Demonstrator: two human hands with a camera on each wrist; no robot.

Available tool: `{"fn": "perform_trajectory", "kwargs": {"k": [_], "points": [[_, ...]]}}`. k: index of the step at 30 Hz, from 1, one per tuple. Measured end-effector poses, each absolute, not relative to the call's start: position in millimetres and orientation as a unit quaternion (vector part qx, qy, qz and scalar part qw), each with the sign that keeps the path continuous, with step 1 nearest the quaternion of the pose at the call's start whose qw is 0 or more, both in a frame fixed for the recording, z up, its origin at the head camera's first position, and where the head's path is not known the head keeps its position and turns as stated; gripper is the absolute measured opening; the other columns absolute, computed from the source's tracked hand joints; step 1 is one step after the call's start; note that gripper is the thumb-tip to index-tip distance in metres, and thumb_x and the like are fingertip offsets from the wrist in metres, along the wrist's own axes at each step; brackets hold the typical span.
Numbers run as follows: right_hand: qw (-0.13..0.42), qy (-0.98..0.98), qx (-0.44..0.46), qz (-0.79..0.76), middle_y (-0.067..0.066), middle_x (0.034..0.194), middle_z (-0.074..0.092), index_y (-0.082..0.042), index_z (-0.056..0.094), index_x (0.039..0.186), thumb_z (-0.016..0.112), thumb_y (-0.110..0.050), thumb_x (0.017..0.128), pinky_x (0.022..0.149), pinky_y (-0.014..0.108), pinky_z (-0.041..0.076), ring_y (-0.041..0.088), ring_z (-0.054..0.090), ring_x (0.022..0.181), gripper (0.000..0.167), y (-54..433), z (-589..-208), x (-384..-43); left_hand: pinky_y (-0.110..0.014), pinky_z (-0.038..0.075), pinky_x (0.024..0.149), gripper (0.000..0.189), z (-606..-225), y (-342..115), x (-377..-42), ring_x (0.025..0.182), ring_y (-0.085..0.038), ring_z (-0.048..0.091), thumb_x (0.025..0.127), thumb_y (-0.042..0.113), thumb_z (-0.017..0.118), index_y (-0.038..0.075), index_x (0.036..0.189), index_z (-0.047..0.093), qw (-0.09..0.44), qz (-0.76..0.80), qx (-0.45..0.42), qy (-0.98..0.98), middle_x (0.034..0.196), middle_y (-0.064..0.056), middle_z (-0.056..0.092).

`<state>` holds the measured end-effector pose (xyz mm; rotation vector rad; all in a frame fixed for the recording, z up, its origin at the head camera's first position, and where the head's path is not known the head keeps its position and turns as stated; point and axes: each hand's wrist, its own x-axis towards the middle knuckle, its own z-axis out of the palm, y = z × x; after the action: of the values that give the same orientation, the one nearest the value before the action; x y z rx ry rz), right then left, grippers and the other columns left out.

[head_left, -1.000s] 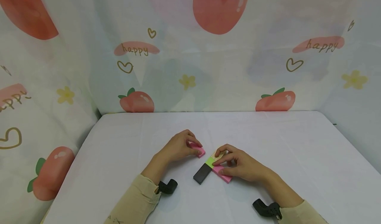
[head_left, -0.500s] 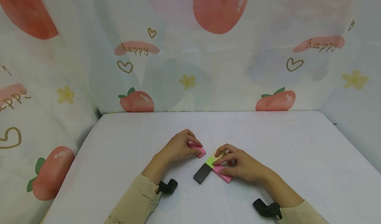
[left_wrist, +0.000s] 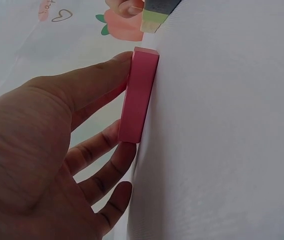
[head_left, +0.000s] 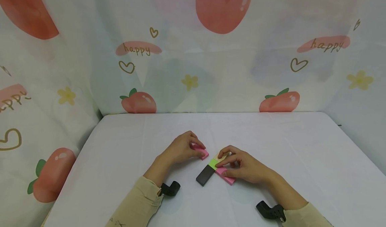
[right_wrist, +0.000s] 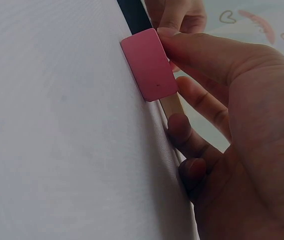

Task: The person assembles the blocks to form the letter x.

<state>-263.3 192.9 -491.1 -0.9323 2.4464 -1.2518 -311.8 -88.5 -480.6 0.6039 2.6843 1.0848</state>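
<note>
My left hand (head_left: 182,148) pinches a pink rectangular block (left_wrist: 141,95) between thumb and fingers, low over the white table or touching it; I cannot tell which. To its right, my right hand (head_left: 245,166) has its thumb and curled fingers on a second pink block (head_left: 229,180). Its fingertips also reach over a lime green piece (head_left: 212,164) and a pale wooden piece (head_left: 219,156). A black block (head_left: 205,175) lines up with the green and pale pieces, and the second pink block juts out sideways from them. The held pink block sits apart from this group.
A white cloth covers the table (head_left: 120,136). Behind it and at the left hangs a curtain (head_left: 169,66) printed with fruit, hearts and flowers. Black wrist cameras sit on both wrists, the left device (head_left: 170,189) and the right device (head_left: 269,211) close above the cloth.
</note>
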Motion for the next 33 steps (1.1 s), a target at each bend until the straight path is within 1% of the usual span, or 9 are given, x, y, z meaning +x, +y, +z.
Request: {"fn": "perform_trajectory", "kwargs": {"k": [8,23,33], "points": [[0.118,0.831,-0.326,-0.435,0.001,0.128,0.059,-0.025,0.081,0.111,0.082,-0.024,0.09,0.083,0.027,0.046,0.017,0.056,0.102,0.021,193.3,-490.8,-263.4,-0.031,0.048,0.082,0.019,-482.0,-87.3,-312.6,0.093,-0.01,0.057,0.082,0.039,0.089,0.032,0.098,0.083,0.091,0.36,0.209,0.905,0.102,0.009,0.057],[0.11,0.831,-0.329,-0.434,0.0,0.128,0.059,-0.027,0.081,0.111,0.081,-0.024,0.091,0.083,0.026,0.046,0.015,0.056,0.101,0.021,192.6,-491.3,-262.6,-0.03,0.048,0.08,0.019,-478.0,-86.2,-309.8,0.091,-0.01,0.057,0.081,0.039,0.089,0.032,0.098,0.083,0.101,0.357,0.21,0.905,0.102,0.008,0.057],[0.11,0.831,-0.329,-0.434,0.001,0.128,0.059,-0.026,0.081,0.111,0.082,-0.024,0.09,0.083,0.027,0.046,0.016,0.056,0.1,0.021,192.9,-492.2,-263.2,-0.029,0.047,0.079,0.018,-478.8,-84.3,-310.2,0.09,-0.01,0.056,0.08,0.039,0.09,0.034,0.097,0.083,0.103,0.35,0.21,0.907,0.102,0.009,0.057]]}}
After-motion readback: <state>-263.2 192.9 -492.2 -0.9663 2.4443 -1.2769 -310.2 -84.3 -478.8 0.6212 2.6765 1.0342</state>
